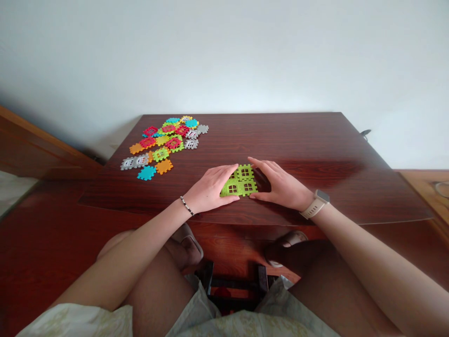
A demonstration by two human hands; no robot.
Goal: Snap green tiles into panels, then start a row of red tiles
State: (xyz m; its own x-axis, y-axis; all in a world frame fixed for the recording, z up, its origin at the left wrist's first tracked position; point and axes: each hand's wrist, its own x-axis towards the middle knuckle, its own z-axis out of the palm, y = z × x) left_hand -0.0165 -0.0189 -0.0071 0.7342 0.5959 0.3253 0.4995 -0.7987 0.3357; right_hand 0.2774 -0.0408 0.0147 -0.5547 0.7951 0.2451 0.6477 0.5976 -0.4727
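Observation:
A flat block of joined green window tiles [241, 181] lies on the dark wooden table [315, 154] near its front edge. My left hand [210, 189] curls over the block's left side, fingers pressed on it. From the other side, my right hand [280, 185] grips the block with thumb below and fingers above. A beaded bracelet is on the left wrist, a watch on the right.
A pile of several loose coloured tiles [164, 142], red, orange, grey, blue, yellow and green, lies at the table's far left. A white wall rises behind the table. My knees and sandalled feet show below the table's front edge.

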